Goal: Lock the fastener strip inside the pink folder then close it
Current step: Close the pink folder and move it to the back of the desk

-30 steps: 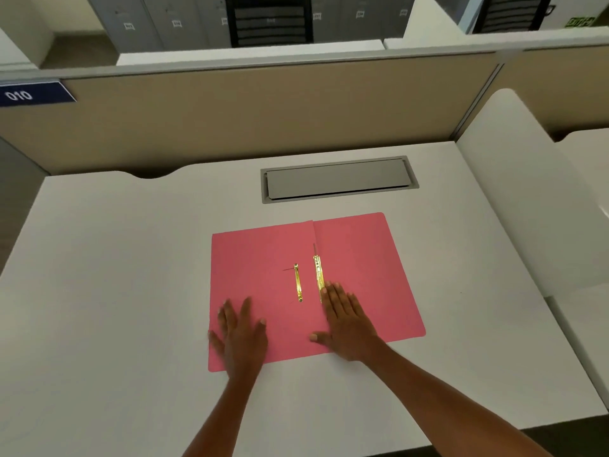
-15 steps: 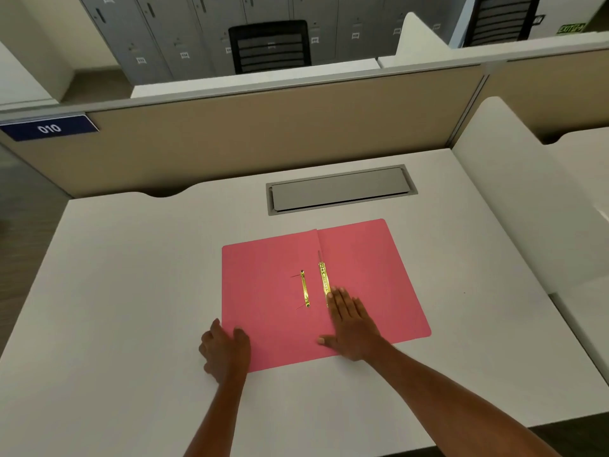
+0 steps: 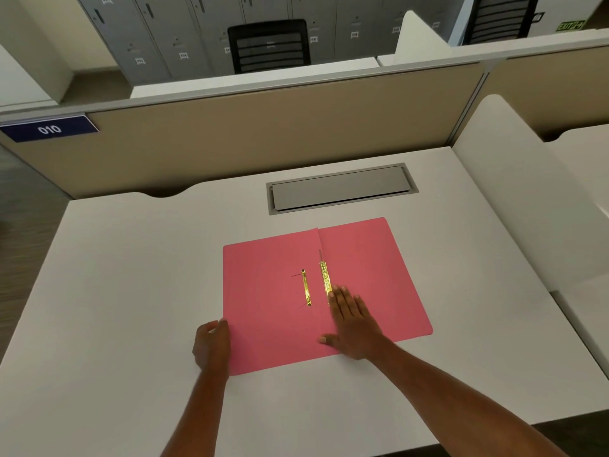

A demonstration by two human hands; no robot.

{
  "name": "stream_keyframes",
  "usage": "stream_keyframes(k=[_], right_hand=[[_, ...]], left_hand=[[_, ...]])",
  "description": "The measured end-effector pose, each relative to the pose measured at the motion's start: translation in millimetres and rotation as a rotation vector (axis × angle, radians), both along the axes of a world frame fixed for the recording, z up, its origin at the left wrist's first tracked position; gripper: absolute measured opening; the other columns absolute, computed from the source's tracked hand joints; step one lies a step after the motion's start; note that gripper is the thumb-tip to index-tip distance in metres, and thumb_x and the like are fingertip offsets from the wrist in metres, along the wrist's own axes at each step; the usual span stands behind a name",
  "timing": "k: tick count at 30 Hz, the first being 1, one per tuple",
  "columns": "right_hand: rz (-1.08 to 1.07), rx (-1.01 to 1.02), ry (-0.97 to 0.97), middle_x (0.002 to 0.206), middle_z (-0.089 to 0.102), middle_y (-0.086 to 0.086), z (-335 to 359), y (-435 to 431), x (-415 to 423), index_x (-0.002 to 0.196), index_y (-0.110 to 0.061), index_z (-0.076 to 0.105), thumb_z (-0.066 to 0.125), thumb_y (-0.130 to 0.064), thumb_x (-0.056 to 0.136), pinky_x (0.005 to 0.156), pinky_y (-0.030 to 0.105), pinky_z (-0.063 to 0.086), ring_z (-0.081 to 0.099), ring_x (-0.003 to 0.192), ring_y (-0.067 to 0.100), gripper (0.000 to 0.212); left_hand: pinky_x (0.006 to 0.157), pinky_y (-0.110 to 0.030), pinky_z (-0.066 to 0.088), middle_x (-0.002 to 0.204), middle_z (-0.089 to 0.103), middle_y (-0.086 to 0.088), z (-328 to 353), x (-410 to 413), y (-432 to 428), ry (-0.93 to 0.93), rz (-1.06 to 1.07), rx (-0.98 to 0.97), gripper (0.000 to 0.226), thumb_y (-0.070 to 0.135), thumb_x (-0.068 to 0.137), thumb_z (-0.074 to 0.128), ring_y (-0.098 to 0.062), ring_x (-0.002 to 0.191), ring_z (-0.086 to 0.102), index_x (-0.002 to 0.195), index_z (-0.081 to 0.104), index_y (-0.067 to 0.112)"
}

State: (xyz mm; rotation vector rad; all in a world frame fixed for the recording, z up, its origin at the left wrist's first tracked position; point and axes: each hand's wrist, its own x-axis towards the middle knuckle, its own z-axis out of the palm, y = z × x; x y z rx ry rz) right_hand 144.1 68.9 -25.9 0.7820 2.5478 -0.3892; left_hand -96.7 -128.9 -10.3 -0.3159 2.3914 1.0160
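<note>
The pink folder (image 3: 263,308) lies open and flat on the white desk (image 3: 115,291). Two gold metal fastener strips lie by its fold: a short strip (image 3: 306,288) on the left flap and a longer strip (image 3: 325,280) just right of the crease. My right hand (image 3: 352,319) rests flat on the right flap, fingers spread, fingertips touching the lower end of the longer strip. My left hand (image 3: 211,344) sits at the folder's left edge near the front corner, fingers curled against the flap's edge; whether it grips the flap is unclear.
A grey cable-tray lid (image 3: 339,189) is set into the desk behind the folder. A beige partition (image 3: 263,127) closes the far side and a white divider (image 3: 514,199) rises at the right. A label reading 010 (image 3: 49,129) hangs at the left.
My left hand slid off the left flap to its outer edge and curled its fingers there. The right hand stayed flat on the right flap. The view tilted up slightly.
</note>
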Motion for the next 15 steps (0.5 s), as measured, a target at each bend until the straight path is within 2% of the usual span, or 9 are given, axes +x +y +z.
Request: stream_keyframes(k=[3, 6, 8, 10, 12, 15], right_hand=[[0.003, 0.004, 0.003, 0.174, -0.024, 0.017, -1.0, 0.1, 0.6, 0.165, -0.005, -0.018, 0.031, -0.08, 0.098, 0.134, 0.052, -0.005, -0.02, 0.163, 0.035, 0.112], [0.006, 0.004, 0.009, 0.174, -0.025, 0.017, -1.3, 0.6, 0.6, 0.165, -0.005, -0.019, 0.031, -0.08, 0.099, 0.134, 0.053, -0.004, -0.021, 0.162, 0.035, 0.112], [0.008, 0.003, 0.011, 0.174, -0.025, 0.017, -1.5, 0.7, 1.0, 0.165, -0.005, -0.019, 0.031, -0.08, 0.099, 0.134, 0.053, -0.005, -0.021, 0.162, 0.035, 0.111], [0.01, 0.009, 0.011, 0.174, -0.025, 0.017, -1.7, 1.1, 1.4, 0.165, -0.006, -0.019, 0.031, -0.08, 0.099, 0.134, 0.053, -0.005, -0.021, 0.162, 0.035, 0.111], [0.012, 0.006, 0.005, 0.174, -0.025, 0.016, -1.8, 1.5, 1.4, 0.165, -0.006, -0.019, 0.03, -0.08, 0.099, 0.134, 0.052, -0.005, -0.021, 0.162, 0.035, 0.111], [0.019, 0.008, 0.016, 0.174, -0.023, 0.016, -1.9, 2.3, 2.8, 0.165, -0.006, -0.017, 0.03, -0.08, 0.099, 0.134, 0.052, -0.005, -0.02, 0.163, 0.035, 0.11]], left_hand=[[0.101, -0.049, 0.053, 0.119, 0.076, -0.019, 0.1, -5.3, -3.0, -0.012, -0.024, -0.003, 0.032, 0.037, 0.102, 0.059, -0.04, 0.105, 0.064, 0.11, 0.076, 0.011], [0.108, -0.052, 0.054, 0.113, 0.077, -0.019, 2.3, -10.1, -6.4, -0.028, -0.015, 0.033, 0.041, 0.045, 0.104, 0.059, -0.041, 0.109, 0.067, 0.105, 0.079, 0.008], [0.108, -0.05, 0.052, 0.109, 0.076, -0.013, 6.7, -11.2, -7.9, 0.0, 0.008, 0.061, 0.044, 0.05, 0.105, 0.057, -0.038, 0.108, 0.066, 0.104, 0.083, 0.014], [0.106, -0.051, 0.051, 0.103, 0.072, -0.009, 13.0, -11.4, -8.7, 0.047, 0.026, 0.102, 0.047, 0.055, 0.105, 0.053, -0.034, 0.104, 0.063, 0.094, 0.083, 0.022], [0.098, -0.05, 0.055, 0.095, 0.075, -0.008, 20.6, -11.6, -10.4, 0.032, 0.054, 0.252, 0.05, 0.057, 0.105, 0.053, -0.034, 0.098, 0.067, 0.082, 0.078, 0.02], [0.081, -0.041, 0.055, 0.086, 0.08, -0.001, 37.1, -15.7, -14.2, -0.089, -0.01, 0.534, 0.059, 0.062, 0.107, 0.048, -0.026, 0.091, 0.073, 0.084, 0.073, 0.014]])
